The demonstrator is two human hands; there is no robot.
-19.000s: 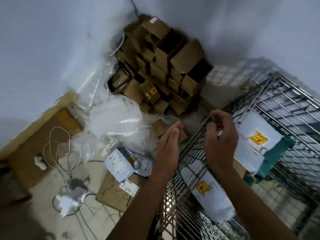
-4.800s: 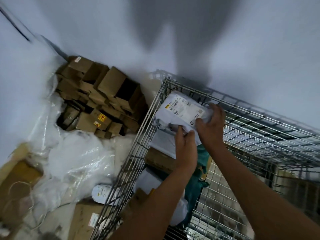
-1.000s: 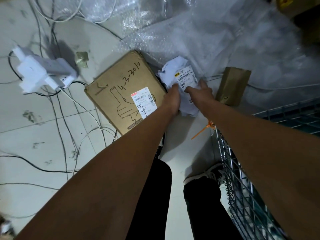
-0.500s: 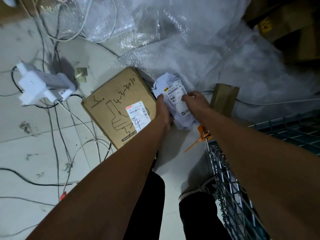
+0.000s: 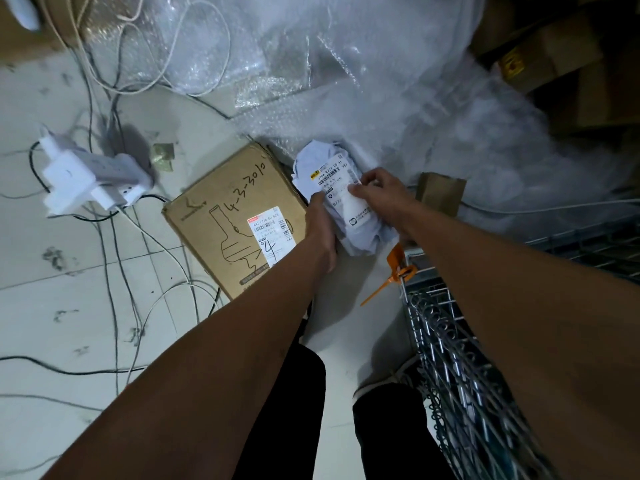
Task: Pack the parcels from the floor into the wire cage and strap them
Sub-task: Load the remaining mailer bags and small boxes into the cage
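Wire cage (image 5: 460, 344) corner nearest, at right. Beyond it, left hand (image 5: 320, 223) and right hand (image 5: 375, 194) curled around a crumpled white poly parcel (image 5: 341, 199) with a barcode label, beside a flat cardboard box (image 5: 235, 216). Bubble wrap (image 5: 398, 91) farther back.

The floor (image 5: 52, 306) is pale tile, scuffed with dark marks. A flat brown carton (image 5: 235, 216) with a white label and handwritten digits lies at the centre. Left of it sits a white power strip (image 5: 90, 178) amid loose cables (image 5: 114, 278). Bubble wrap (image 5: 398, 98) spreads over the far right, a small brown box (image 5: 440, 192) at its near edge. Cardboard boxes (image 5: 561, 64) are heaped at the far right corner. The wire cage (image 5: 460, 358) stands near right.
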